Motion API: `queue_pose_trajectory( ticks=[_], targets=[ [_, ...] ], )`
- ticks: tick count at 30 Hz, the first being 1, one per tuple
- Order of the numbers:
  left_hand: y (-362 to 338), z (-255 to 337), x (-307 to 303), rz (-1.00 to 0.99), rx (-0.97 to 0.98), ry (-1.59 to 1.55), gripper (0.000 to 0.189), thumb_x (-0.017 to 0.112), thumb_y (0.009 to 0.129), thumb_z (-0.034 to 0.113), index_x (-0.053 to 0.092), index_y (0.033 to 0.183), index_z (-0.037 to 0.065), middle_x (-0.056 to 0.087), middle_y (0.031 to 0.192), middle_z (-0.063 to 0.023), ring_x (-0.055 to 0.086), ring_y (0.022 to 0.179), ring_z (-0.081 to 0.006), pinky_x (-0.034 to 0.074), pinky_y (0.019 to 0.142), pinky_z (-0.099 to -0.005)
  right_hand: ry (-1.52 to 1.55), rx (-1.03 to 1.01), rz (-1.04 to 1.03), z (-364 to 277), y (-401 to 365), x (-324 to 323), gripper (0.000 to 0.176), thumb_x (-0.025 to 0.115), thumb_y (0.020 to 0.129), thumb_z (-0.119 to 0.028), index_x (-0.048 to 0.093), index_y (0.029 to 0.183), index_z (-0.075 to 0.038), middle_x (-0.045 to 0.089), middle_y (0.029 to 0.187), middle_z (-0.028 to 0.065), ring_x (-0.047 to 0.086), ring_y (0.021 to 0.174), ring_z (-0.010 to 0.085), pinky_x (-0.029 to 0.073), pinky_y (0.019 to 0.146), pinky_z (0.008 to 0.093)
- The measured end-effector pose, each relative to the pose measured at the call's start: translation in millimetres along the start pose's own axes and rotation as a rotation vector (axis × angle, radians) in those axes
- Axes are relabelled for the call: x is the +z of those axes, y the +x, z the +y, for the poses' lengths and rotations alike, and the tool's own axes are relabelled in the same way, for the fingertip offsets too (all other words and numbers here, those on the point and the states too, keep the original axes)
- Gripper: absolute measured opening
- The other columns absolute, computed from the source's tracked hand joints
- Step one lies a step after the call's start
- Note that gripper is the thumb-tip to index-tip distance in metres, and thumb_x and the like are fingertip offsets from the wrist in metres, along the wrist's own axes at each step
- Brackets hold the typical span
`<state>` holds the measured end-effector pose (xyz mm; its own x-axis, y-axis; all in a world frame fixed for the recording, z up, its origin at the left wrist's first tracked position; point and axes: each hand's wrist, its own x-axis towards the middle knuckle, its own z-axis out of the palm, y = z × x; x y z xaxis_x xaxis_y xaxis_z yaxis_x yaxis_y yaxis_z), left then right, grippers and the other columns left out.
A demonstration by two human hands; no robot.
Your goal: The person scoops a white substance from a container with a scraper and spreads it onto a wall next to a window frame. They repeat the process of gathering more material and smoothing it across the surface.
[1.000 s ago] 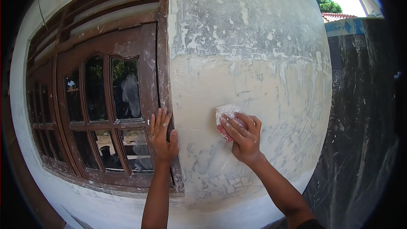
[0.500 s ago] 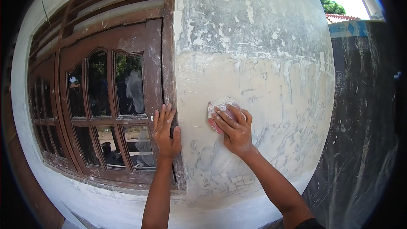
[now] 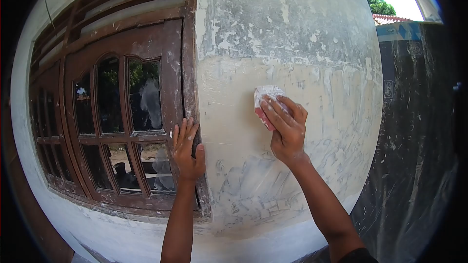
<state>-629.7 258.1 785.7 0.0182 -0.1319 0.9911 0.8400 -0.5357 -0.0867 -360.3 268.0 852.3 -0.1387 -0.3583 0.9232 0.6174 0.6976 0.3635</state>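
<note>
Pressed to the wall (image 3: 234, 83), my right hand (image 3: 288, 129) is closed around a putty scraper (image 3: 267, 98), red and caked with white putty. The scraper's upper edge is at the cream-coloured coat of putty. Below it the coat is patchy, with grey streaks; above, the wall is bare grey with flaking white paint. My left hand (image 3: 187, 153) lies flat with its fingers stretched out on the brown wooden window frame (image 3: 194, 92), holding nothing. White smears show on the fingers of both hands.
A brown wooden window (image 3: 122, 102) with small glass panes fills the left side, with slatted vents (image 3: 131, 7) above it. At the right stands a dark, scuffed sheet (image 3: 409, 131) with a blue band on top. A pale ledge (image 3: 146, 236) runs below the window.
My right hand has moved up and slightly right along the wall with the putty scraper. My left hand stays on the window frame. The view has shifted slightly.
</note>
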Motion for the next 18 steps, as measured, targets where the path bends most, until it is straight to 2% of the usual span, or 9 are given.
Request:
queue_pose_trajectory(
  ticks=[3,6,11,13,16,18],
  targets=[
    [-0.4,-1.7,0.1,-0.006,-0.007,-0.002,0.049,0.050,0.100,0.029,0.065,0.126,-0.010,0.062,0.137,-0.0293,0.050,0.138,-0.0451,0.024,0.121,-0.0594,-0.054,-0.051,0.014,33.5,54.5,29.8,0.061,0.059,0.079,0.011,0.067,0.133,-0.014,0.070,0.132,0.0043,0.058,0.124,0.0293,0.035,0.104,0.0419],
    [0.1,-0.9,1.1,-0.005,-0.009,0.002,0.049,0.051,0.099,0.028,0.065,0.126,-0.010,0.062,0.137,-0.0293,0.051,0.138,-0.0453,0.025,0.121,-0.0594,-0.053,-0.015,-0.015,42.1,48.1,41.8,0.059,0.060,0.078,0.010,0.069,0.131,-0.014,0.070,0.132,0.0040,0.058,0.125,0.0287,0.035,0.105,0.0430],
    [-0.7,-1.3,-0.5,0.000,0.000,0.004,0.048,0.051,0.099,0.027,0.066,0.126,-0.010,0.062,0.136,-0.0295,0.051,0.137,-0.0456,0.025,0.121,-0.0592,-0.058,0.024,-0.167,11.7,-63.4,19.0,0.052,0.064,0.075,0.003,0.073,0.124,-0.014,0.069,0.133,0.0020,0.056,0.128,0.0286,0.032,0.108,0.0455],
    [-1.5,-2.0,-0.3,-0.019,0.000,0.043,0.053,0.044,0.104,0.035,0.065,0.128,-0.007,0.061,0.140,-0.0256,0.049,0.141,-0.0403,0.025,0.122,-0.0550,-0.059,0.056,-0.264,-8.8,-112.0,2.9,0.055,0.064,0.073,0.003,0.073,0.125,-0.016,0.069,0.135,0.0012,0.055,0.131,0.0283,0.030,0.111,0.0456],
    [-1.3,-3.0,1.2,-0.013,0.009,0.036,0.054,0.043,0.104,0.035,0.065,0.128,-0.007,0.061,0.140,-0.0257,0.049,0.141,-0.0401,0.025,0.122,-0.0549,-0.032,0.084,-0.426,-38.7,-175.4,-23.1,0.058,0.067,0.071,0.002,0.074,0.125,-0.019,0.070,0.133,0.0001,0.055,0.133,0.0269,0.029,0.113,0.0462],
    [-0.6,-0.8,1.2,-0.008,0.004,0.020,0.051,0.047,0.101,0.032,0.065,0.127,-0.009,0.061,0.138,-0.0278,0.050,0.139,-0.0428,0.025,0.122,-0.0569,0.014,0.087,-0.425,-51.3,-202.7,-36.1,0.054,0.068,0.072,0.001,0.074,0.121,-0.018,0.071,0.131,0.0001,0.057,0.130,0.0269,0.029,0.112,0.0474]
  ],
)
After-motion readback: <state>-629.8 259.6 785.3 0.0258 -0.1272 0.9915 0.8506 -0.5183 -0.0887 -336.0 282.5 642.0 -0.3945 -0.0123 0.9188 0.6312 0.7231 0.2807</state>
